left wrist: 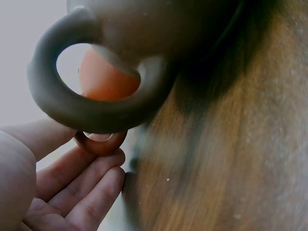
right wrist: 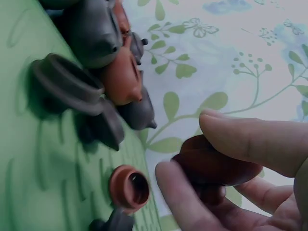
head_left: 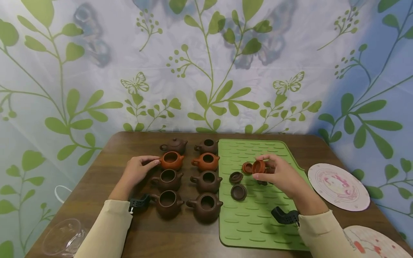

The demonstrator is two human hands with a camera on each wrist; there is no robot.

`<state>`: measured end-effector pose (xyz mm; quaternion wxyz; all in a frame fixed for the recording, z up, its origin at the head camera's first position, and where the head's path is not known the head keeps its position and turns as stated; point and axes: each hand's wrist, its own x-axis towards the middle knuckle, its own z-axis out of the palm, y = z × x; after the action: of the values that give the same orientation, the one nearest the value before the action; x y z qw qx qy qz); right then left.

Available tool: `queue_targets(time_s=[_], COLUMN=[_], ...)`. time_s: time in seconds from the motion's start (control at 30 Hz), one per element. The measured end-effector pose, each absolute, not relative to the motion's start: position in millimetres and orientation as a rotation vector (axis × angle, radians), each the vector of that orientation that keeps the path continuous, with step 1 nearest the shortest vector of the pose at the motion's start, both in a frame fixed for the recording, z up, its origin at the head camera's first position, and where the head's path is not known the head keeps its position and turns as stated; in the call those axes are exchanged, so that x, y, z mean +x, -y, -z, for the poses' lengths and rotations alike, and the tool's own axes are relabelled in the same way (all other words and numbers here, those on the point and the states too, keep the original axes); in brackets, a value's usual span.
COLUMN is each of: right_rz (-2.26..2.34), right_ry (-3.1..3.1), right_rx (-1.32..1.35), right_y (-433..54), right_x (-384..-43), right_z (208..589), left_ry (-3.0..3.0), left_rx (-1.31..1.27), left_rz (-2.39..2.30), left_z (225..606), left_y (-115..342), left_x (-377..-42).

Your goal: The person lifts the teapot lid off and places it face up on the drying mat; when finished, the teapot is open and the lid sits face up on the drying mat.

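Observation:
My left hand [head_left: 134, 175] pinches the handle of an orange-red clay teapot [head_left: 172, 165] with no lid on it. In the left wrist view, thumb and fingers meet at that small handle [left wrist: 103, 147], behind a nearer dark teapot [left wrist: 163, 29]. Over the green mat [head_left: 248, 225], my right hand [head_left: 285, 177] holds a small reddish lid [right wrist: 219, 166] between thumb and fingers. A second reddish lid [head_left: 247, 168] lies on the mat close by. Dark brown lids [head_left: 238, 192] sit nearer me, and another is partly hidden under the right hand.
Teapots stand in two columns left of the mat, including a second orange one [head_left: 207, 162]. The back-left dark teapot [head_left: 175, 145] wears its lid. Round printed mats [head_left: 338, 186] lie at the right, and a clear plastic container [head_left: 64, 236] is at the front left.

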<state>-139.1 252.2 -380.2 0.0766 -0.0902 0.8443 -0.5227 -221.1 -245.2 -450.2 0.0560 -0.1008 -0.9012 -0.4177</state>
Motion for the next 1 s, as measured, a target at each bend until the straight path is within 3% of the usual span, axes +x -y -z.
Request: queue_targets(time_s=[0.5, 1.0], right_rz=[1.382, 1.105], right_ry=[-2.455, -2.634], right_rx=[-0.474, -0.343], right_y=[-259, -254], right_x=[-122, -114], right_z=[397, 404], left_ry=[2.730, 2.723], left_rx=[-0.307, -0.288], left_rz=[1.266, 1.256], left_z=[451, 452], left_y=[246, 244], left_x=[-222, -219])
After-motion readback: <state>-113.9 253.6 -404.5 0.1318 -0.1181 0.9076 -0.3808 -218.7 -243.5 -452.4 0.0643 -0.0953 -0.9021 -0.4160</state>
